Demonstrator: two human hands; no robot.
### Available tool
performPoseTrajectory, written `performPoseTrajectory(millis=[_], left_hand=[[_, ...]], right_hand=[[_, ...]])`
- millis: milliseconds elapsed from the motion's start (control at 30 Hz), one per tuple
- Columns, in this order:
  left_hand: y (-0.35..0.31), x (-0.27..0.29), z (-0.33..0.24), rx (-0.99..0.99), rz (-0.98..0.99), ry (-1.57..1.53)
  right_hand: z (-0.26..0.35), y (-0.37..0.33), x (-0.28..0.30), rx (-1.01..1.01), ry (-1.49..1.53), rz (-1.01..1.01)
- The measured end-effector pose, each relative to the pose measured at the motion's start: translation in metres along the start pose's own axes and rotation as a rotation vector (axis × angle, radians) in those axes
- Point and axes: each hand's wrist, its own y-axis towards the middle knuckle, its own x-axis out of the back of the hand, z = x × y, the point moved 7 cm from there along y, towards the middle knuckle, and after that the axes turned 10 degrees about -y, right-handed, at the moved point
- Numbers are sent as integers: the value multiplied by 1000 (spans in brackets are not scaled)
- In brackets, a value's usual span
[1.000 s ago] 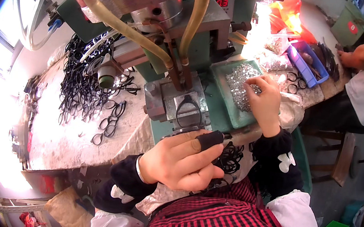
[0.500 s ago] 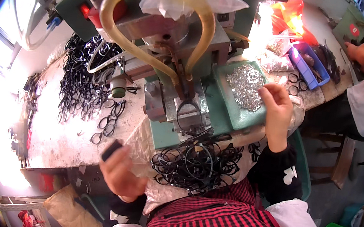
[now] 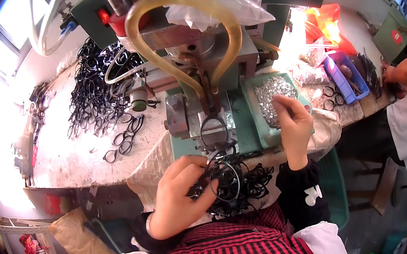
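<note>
Two bare hands work before one machine (image 3: 246, 55), with one green tray (image 3: 257, 118) of silvery pieces (image 3: 267, 104), one blue bin (image 3: 335, 80), one round black frame (image 3: 202, 131) on the machine's metal block, and two heaps of frames too tangled to count. The near heap (image 3: 237, 180), glossy, thin and looped, lies between the machine and the checked apron (image 3: 249, 248). The left hand (image 3: 178, 193) curls half-open at its left side, frames between thumb and fingers, grip unclear; the right hand (image 3: 295, 131) pinches narrowly over the tray, its contents indiscernible.
</note>
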Motion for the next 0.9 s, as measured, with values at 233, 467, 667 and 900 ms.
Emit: performPoseTrajectory(millis=[233, 467, 667, 900], left_hand=[[-15, -38, 52, 606, 539, -1045], [-13, -41, 73, 705, 335, -1149], [-18, -53, 92, 872, 332, -1460], [-18, 2, 46, 250, -15, -1098]], right_hand=[[40, -30, 11, 125, -62, 115], [98, -7, -64, 110, 254, 345], [94, -15, -69, 9, 265, 287], [117, -29, -74, -149, 418, 393]])
